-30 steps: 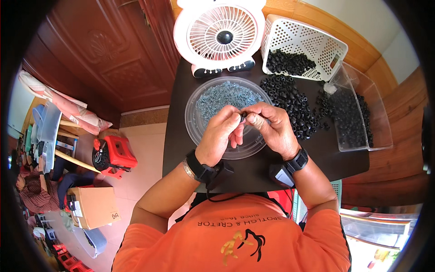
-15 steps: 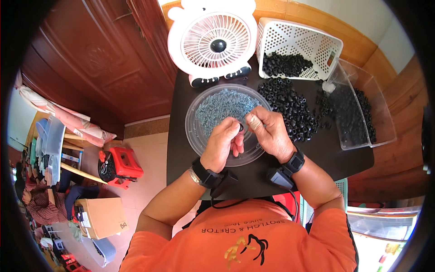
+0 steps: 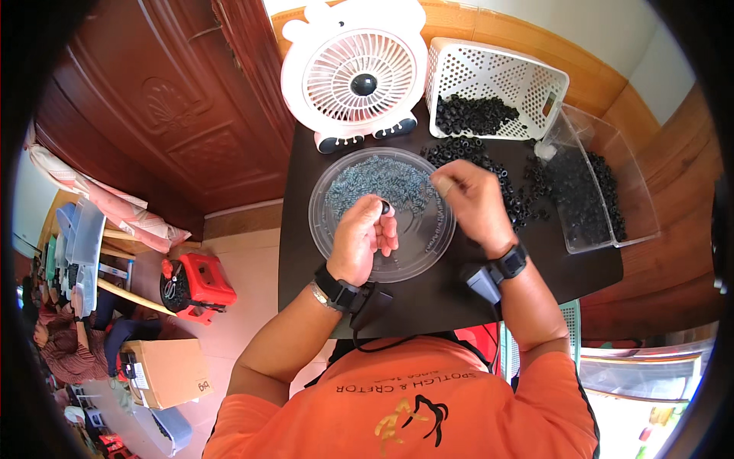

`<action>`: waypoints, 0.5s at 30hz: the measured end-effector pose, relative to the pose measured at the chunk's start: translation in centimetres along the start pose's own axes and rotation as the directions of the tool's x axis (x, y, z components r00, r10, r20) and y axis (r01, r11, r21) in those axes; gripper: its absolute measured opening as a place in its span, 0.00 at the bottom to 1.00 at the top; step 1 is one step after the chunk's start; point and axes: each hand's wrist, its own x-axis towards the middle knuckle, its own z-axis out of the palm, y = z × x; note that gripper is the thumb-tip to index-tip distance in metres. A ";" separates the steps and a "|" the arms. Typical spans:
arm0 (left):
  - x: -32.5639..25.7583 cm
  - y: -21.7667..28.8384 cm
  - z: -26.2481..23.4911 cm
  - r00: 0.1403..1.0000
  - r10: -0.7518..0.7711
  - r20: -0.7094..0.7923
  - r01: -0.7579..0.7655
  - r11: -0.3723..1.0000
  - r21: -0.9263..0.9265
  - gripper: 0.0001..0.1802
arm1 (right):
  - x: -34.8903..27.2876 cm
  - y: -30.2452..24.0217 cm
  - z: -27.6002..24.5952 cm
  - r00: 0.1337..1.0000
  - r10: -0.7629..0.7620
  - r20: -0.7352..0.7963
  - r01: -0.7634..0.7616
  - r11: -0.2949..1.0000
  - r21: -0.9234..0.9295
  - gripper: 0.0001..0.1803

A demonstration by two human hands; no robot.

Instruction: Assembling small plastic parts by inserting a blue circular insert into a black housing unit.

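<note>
My left hand (image 3: 362, 241) is over the round clear tray (image 3: 411, 268). Thumb and forefinger pinch a small black ring-like part (image 3: 385, 208); the other fingers are curled below it. Many small blue-grey pieces (image 3: 376, 182) lie in the tray, toward its far side. My right hand (image 3: 478, 205) is at the tray's right rim, beside a heap of small black ring-like parts (image 3: 468, 150) on the table. Its fingers are closed in a pinch, and what they hold, if anything, I cannot make out. Part of the heap is hidden behind this hand.
A white fan (image 3: 359, 80) stands behind the tray. Right of it, a white perforated basket (image 3: 527, 69) and a clear plastic bin (image 3: 638, 200) hold more black parts. At left, a red case (image 3: 208, 284) and a cardboard box (image 3: 172, 371) sit on the floor. Another person (image 3: 73, 348) is beyond.
My right hand has moved away from the left, rightward to the tray's rim. My left hand still pinches the black ring-like part. The whole view has shifted slightly.
</note>
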 end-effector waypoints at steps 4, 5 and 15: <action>-0.5 1.0 -0.7 0.995 0.100 -0.031 -0.101 0.993 -0.060 0.15 | 3.0 -0.9 -3.0 0.998 0.036 0.046 -0.027 0.985 -0.173 0.09; -0.3 1.2 -0.8 0.990 0.136 -0.040 -0.139 0.987 -0.079 0.15 | 3.9 -0.5 -3.0 0.998 0.040 0.046 -0.032 0.984 -0.178 0.09; 0.2 1.8 -1.9 0.974 0.164 -0.158 -0.182 0.977 -0.112 0.14 | 10.2 6.8 2.6 0.906 -0.038 0.421 0.335 0.673 -0.660 0.08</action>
